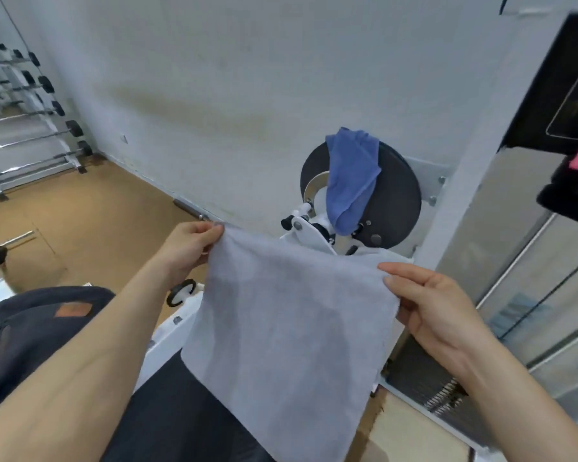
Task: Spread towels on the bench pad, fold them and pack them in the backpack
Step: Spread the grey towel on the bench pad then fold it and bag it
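A pale grey towel [291, 331] hangs spread in the air between my hands. My left hand [189, 248] pinches its upper left corner. My right hand [427, 305] pinches its upper right corner. The towel's lower part drapes over the black bench pad [181, 415] below. A blue towel [351, 181] hangs over a black weight disc [397, 198] on the white machine ahead. A dark backpack [37, 331] with a brown patch lies at the lower left, beside my left forearm.
A white wall stands straight ahead. A rack of barbells [30, 118] stands at the far left on the wooden floor. A steel bar [194, 210] lies along the wall base. Mirror panels and a weight stack [427, 378] are at the right.
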`<control>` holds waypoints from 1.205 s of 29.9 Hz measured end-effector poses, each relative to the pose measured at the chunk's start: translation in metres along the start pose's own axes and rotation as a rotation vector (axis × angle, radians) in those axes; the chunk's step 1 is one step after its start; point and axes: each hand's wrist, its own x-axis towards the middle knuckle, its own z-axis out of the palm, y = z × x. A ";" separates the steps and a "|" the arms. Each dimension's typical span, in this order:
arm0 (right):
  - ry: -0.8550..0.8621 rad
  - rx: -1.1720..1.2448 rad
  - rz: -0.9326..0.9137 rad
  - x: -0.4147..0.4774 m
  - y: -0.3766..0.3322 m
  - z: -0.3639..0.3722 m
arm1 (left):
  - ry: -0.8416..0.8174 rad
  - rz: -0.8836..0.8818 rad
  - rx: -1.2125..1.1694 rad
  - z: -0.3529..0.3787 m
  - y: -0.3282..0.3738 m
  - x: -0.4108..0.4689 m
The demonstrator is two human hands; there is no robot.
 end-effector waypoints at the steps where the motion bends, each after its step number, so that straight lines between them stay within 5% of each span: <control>1: 0.041 0.004 -0.011 0.008 -0.001 -0.006 | -0.022 0.000 -0.004 0.010 -0.003 0.013; 13: 0.402 -0.121 -0.001 0.101 0.029 -0.045 | -0.055 -0.131 0.172 0.115 -0.073 0.121; 20: 0.399 -0.130 0.113 0.114 0.043 -0.055 | -0.058 -0.206 0.175 0.127 -0.097 0.119; 30: 0.269 -0.241 0.171 0.107 0.037 -0.052 | -0.217 -0.060 0.396 0.143 -0.080 0.124; 36: 0.271 -0.255 0.232 0.109 0.027 -0.050 | -0.150 -0.117 0.081 0.135 -0.080 0.122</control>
